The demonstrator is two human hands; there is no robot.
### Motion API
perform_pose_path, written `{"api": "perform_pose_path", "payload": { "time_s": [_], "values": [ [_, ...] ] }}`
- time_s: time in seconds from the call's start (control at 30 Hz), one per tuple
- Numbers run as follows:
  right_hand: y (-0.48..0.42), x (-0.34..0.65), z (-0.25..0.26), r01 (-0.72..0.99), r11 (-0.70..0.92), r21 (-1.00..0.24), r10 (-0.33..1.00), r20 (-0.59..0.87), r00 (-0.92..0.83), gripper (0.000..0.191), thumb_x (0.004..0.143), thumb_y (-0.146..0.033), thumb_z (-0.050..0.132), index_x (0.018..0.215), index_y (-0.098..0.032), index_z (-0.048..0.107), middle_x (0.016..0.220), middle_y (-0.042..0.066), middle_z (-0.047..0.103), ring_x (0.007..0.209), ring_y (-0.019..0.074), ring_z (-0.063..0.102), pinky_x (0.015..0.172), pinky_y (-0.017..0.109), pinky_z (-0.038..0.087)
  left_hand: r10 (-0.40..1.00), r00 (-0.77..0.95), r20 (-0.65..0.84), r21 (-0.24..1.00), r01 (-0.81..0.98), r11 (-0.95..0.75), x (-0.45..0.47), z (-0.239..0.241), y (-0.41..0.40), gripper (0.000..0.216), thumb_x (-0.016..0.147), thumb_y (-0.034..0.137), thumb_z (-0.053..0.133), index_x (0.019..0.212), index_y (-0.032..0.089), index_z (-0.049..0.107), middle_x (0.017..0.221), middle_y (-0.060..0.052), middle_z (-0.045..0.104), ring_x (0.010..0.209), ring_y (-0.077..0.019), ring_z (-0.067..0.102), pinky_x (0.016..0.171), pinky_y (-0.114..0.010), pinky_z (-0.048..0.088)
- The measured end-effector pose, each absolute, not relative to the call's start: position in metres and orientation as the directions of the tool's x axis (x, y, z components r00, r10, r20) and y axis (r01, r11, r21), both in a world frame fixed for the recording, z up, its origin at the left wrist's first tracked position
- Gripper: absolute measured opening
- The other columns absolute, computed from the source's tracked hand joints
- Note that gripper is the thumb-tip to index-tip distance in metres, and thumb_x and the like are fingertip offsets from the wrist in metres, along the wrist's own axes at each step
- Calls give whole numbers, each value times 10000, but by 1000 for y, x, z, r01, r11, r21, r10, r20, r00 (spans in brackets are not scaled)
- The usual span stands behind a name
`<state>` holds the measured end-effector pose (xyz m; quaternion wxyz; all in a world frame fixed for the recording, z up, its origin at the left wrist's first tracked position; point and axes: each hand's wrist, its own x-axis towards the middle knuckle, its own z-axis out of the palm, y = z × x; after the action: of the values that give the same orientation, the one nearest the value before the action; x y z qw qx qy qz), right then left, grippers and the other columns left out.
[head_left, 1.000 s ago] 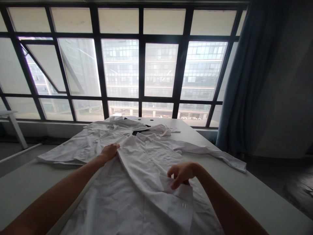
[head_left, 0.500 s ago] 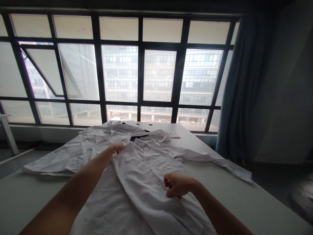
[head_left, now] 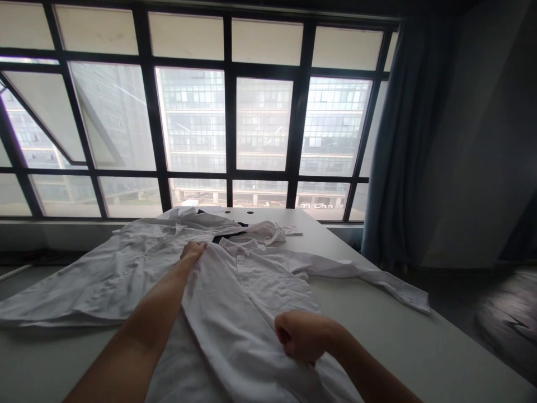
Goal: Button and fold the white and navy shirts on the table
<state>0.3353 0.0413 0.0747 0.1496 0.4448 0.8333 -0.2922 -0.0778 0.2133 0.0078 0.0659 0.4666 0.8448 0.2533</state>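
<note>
A white shirt (head_left: pixel 268 280) lies on the white table, its collar towards the far end and a buttoned front and chest pocket facing up. My left hand (head_left: pixel 193 251) is closed on the cloth at the shirt's left shoulder, beside the collar. Lower on the front, my right hand (head_left: pixel 302 336) is curled into a fist with white cloth of the shirt under it; its fingertips are hidden. Cloth runs in a long fold from the left shoulder down towards my right hand. The other sleeve (head_left: pixel 356 270) stretches out to the right.
More white garments (head_left: pixel 121 263) lie rumpled on the left and far part of the table (head_left: pixel 377 341). A dark piece (head_left: pixel 222 238) shows beyond the collar. Windows (head_left: pixel 193 123) span the far wall, with a blue curtain (head_left: pixel 394 168) at right.
My right hand has drawn slightly nearer to me, and the cloth between my hands lies straighter. My left hand stays at the shoulder. The view has shifted a little.
</note>
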Motion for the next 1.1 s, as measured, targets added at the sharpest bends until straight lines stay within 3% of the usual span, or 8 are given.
{"api": "perform_pose_path", "payload": {
  "time_s": [0.13, 0.27, 0.4, 0.57, 0.7, 0.87, 1.0, 1.1],
  "values": [
    [44, 338, 74, 832, 470, -295, 702, -447, -555, 343, 622, -42, 563, 900, -205, 682, 743, 11, 670, 585, 163, 625, 522, 232, 447, 795, -592, 133, 502, 732, 461, -76, 5, 212, 448, 945, 522, 450, 1011, 168, 716, 1124, -146, 725, 1020, -289, 687, 744, -320, 506],
    [46, 334, 71, 743, 589, -318, 762, -88, -642, 280, 775, -149, 592, 1024, -205, 708, 926, 72, 732, 856, 233, 680, 726, 300, 489, 815, -572, 97, 498, 737, 457, -77, 6, 215, 453, 902, 568, 518, 934, 166, 724, 1056, -131, 746, 975, -269, 700, 707, -284, 500],
    [41, 319, 58, 525, 730, -438, 645, 185, -742, 337, 889, -356, 595, 1177, -201, 677, 1177, 107, 702, 1057, 268, 653, 922, 364, 480, 829, -552, 90, 492, 748, 445, -77, 13, 219, 420, 884, 533, 571, 876, 143, 723, 962, -125, 753, 864, -254, 711, 678, -281, 501],
    [36, 303, 28, 290, 841, -456, 416, 203, -887, 705, 823, -581, 673, 1406, -204, 547, 1484, 134, 506, 1388, 316, 429, 1190, 448, 253, 788, -586, 188, 477, 756, 448, -71, 17, 217, 439, 958, 473, 449, 1031, 124, 704, 1081, -195, 722, 987, -321, 689, 736, -357, 511],
    [39, 303, 17, 280, 846, -454, 380, 142, -914, 778, 855, -659, 597, 1486, -227, 458, 1570, 138, 388, 1468, 318, 304, 1227, 494, 121, 766, -602, 226, 436, 766, 473, -72, 14, 214, 420, 963, 453, 414, 1016, 153, 703, 1108, -203, 717, 1042, -333, 676, 747, -362, 513],
    [43, 305, 17, 251, 859, -447, 350, 152, -924, 804, 822, -687, 622, 1469, -229, 485, 1561, 140, 404, 1438, 325, 358, 1224, 481, 146, 811, -553, 190, 365, 807, 465, -82, 11, 216, 426, 947, 469, 430, 997, 147, 704, 1099, -186, 722, 1035, -287, 691, 789, -316, 511],
    [48, 300, 16, 273, 860, -430, 385, 197, -902, 722, 838, -626, 641, 1419, -210, 540, 1523, 140, 460, 1387, 320, 435, 1177, 455, 294, 844, -491, 215, 308, 854, 419, -75, 13, 212, 557, 952, 507, 424, 1274, 86, 596, 1331, -226, 608, 1247, -301, 581, 955, -333, 461],
    [56, 301, 20, 351, 846, -400, 482, 294, -825, 569, 912, -527, 584, 1377, -198, 576, 1493, 140, 497, 1374, 302, 455, 1165, 473, 317, 890, -330, 316, 213, 938, 272, -57, 8, 193, 637, 950, 539, 421, 1421, 115, 481, 1482, -197, 485, 1387, -298, 438, 1085, -364, 369]
  ]
}}
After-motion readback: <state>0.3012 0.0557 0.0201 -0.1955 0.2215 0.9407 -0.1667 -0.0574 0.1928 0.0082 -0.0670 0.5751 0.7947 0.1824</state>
